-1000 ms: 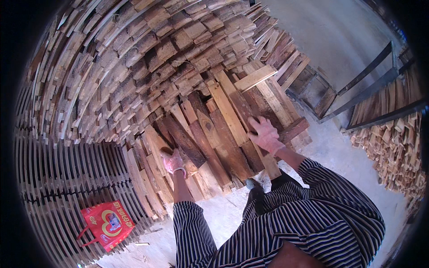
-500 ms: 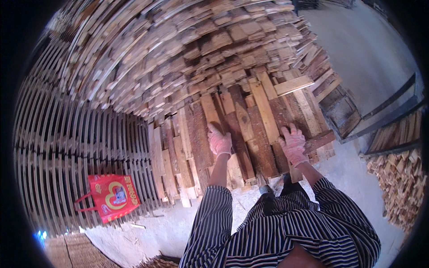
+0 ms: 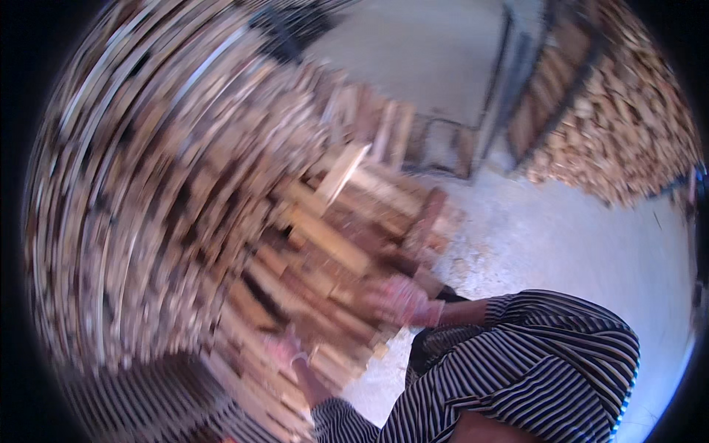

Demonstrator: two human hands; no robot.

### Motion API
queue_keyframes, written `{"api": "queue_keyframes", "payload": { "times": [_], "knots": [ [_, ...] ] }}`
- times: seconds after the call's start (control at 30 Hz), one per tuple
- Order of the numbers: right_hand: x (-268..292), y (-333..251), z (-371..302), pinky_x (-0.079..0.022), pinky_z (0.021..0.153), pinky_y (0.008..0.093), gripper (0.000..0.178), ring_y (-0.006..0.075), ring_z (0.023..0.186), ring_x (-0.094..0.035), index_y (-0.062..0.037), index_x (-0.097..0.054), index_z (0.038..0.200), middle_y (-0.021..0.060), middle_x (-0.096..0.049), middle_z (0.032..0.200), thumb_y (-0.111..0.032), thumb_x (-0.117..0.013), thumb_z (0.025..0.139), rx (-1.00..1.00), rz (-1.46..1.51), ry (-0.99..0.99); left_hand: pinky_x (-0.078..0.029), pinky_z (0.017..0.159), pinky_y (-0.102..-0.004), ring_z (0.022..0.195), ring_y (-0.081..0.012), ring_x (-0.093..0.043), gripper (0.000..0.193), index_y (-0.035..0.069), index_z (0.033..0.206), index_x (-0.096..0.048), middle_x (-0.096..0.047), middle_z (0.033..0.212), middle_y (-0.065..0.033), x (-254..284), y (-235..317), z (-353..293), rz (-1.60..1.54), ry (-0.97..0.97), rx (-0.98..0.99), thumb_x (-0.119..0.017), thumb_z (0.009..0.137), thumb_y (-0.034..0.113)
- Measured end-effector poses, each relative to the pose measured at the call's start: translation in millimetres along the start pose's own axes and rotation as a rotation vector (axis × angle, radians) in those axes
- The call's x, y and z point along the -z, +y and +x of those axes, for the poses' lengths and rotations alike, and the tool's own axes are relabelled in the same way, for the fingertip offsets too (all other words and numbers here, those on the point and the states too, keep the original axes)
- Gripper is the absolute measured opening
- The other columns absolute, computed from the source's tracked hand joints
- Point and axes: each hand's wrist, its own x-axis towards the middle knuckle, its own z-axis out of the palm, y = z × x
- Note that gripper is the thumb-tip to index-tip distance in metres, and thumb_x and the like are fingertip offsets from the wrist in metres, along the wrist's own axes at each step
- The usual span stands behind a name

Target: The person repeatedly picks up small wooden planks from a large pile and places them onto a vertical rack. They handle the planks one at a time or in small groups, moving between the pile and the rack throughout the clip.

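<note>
My left hand (image 3: 284, 348), in a pale pink glove, rests on or just over the wooden boards (image 3: 325, 244) laid side by side on the low stack in front of me. My right hand (image 3: 402, 299), gloved alike, is at the near edge of the same boards, to the right of the left hand. Motion smears the fingers of both, so whether either grips a board does not show. A pale plank (image 3: 343, 173) lies askew across the far boards. By the right edge is a reddish-brown block (image 3: 427, 220).
A tall, uneven pile of stacked boards (image 3: 162, 192) rises at the left and far side. Slatted wood (image 3: 140, 402) is at the lower left. Past the concrete floor (image 3: 546, 229) stand a dark metal frame (image 3: 502, 88) and a heap of wood pieces (image 3: 613, 125).
My view has swung to the right, so the boards now slant across it and the red bag has nearly left the picture. Both hands stay at the boards, now blurred.
</note>
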Motion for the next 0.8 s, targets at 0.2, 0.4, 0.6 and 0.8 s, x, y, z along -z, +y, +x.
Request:
{"api": "queue_keyframes", "payload": {
  "times": [0.2, 0.4, 0.6, 0.8],
  "knots": [
    [-1.7, -1.5, -51.0, -0.051, 0.083, 0.0508, 0.042, 0.0399, 0.102, -0.06, -0.016, -0.057, 0.129, 0.0157, -0.055, 0.134, -0.027, -0.065, 0.09, -0.093, 0.104, 0.042, -0.053, 0.092, -0.0401, 0.103, -0.025, -0.065, 0.072, 0.011, 0.127, -0.069, -0.067, 0.125, -0.0089, 17.6, 31.4, -1.4, 0.273, -0.347, 0.107, -0.073, 0.076, 0.062],
    [2.8, 25.7, -76.3, -0.052, 0.089, 0.0491, 0.032, 0.0351, 0.108, -0.061, -0.0123, -0.06, 0.125, 0.0144, -0.058, 0.127, -0.027, -0.06, 0.096, -0.201, -0.027, 0.15, -0.05, 0.097, -0.0421, 0.11, -0.0286, -0.061, 0.075, 0.011, 0.134, -0.062, -0.062, 0.131, -0.012, -31.0, 105.4, -65.5, 0.291, 0.062, -0.349, -0.072, 0.079, 0.061],
    [-12.5, 12.0, -102.1, -0.051, 0.082, 0.0458, 0.024, 0.0302, 0.096, -0.065, -0.0103, -0.065, 0.105, 0.0122, -0.067, 0.103, -0.031, -0.062, 0.093, -0.168, 0.299, -0.539, -0.046, 0.101, -0.044, 0.117, -0.0322, -0.057, 0.079, 0.011, 0.141, -0.054, -0.057, 0.137, -0.015, -31.5, 110.1, -108.5, 0.183, 0.256, -0.478, -0.07, 0.081, 0.061],
    [-37.5, 64.0, -78.3, -0.054, 0.069, 0.0418, 0.069, 0.027, 0.077, -0.068, -0.0158, -0.037, 0.149, 0.0177, -0.072, 0.098, -0.042, -0.065, 0.092, -0.453, 0.795, -0.804, -0.043, 0.106, -0.0459, 0.125, -0.0357, -0.053, 0.084, 0.011, 0.148, -0.046, -0.052, 0.143, -0.0181, -11.9, 79.7, -153.5, 0.103, 0.453, -0.387, -0.069, 0.084, 0.06]
  ]
}}
